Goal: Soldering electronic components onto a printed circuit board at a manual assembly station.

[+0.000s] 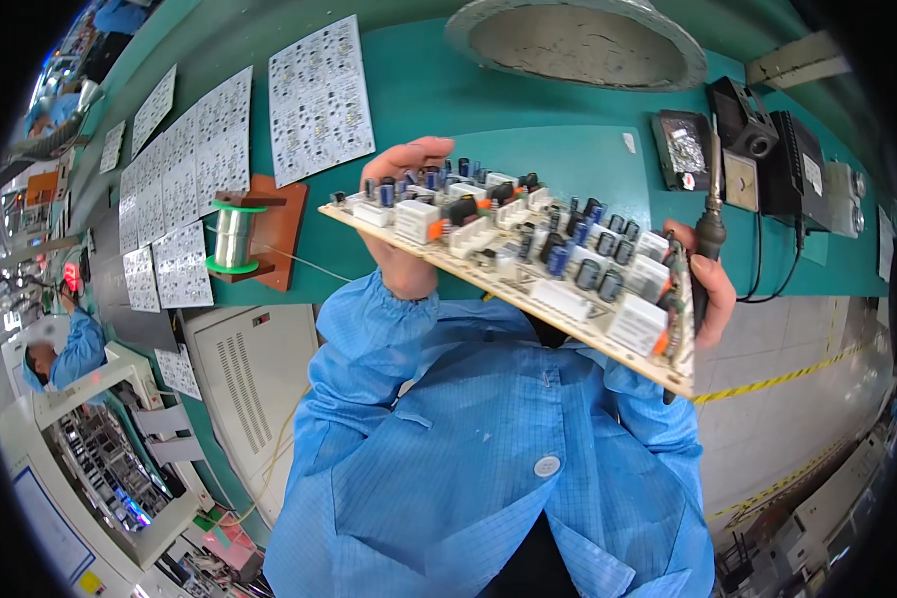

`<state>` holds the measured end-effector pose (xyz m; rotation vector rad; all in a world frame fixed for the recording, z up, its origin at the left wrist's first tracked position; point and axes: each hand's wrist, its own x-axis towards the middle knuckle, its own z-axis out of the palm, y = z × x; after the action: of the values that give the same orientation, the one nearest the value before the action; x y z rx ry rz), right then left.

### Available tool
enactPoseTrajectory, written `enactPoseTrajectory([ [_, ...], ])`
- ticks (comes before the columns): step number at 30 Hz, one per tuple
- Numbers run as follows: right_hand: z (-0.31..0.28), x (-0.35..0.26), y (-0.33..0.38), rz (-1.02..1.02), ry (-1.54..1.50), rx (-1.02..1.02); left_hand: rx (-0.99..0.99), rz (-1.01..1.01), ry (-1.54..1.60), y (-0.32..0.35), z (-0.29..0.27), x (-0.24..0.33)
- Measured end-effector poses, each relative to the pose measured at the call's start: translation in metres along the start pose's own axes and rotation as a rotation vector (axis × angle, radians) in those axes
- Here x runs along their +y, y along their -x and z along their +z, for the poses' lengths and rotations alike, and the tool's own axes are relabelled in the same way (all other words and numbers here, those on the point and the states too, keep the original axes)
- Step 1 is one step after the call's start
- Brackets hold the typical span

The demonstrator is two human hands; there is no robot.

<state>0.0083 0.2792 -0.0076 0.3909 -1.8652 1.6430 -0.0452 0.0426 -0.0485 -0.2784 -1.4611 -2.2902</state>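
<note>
Board [528,264]: you hold it tilted, parts up.
Left hand [409,214]: grips far edge; keep firm.
Right hand [713,289]: closed on iron [710,224] and near edge; keep tip clear.

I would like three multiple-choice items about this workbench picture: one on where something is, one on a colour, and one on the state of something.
1. Where is the spool of solder wire?
A. left of the circuit board
B. on the board
C. in the right hand

2. What colour are the person's sleeves?
A. white
B. blue
C. green

3. How is the circuit board at this moment?
A. flat on the bench
B. lifted in both hands
C. standing in a rack

Answers:
1 A, the spool sits on a brown stand to the board's left.
2 B, both are blue.
3 B, the left hand grips one end; the right hand grips the other, with a soldering iron.
</note>
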Motion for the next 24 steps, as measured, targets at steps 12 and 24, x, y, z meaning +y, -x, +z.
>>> enactPoseTrajectory([
  [12,0.011,-0.003,-0.006,-0.077,0.024,0.026,0.073,-0.275,0.28,-0.008,0.002,0.0],
  [24,0.0,0.024,0.016,-0.008,0.062,0.113,0.499,0.359,-0.442,-0.058,-0.032,0.13],
])
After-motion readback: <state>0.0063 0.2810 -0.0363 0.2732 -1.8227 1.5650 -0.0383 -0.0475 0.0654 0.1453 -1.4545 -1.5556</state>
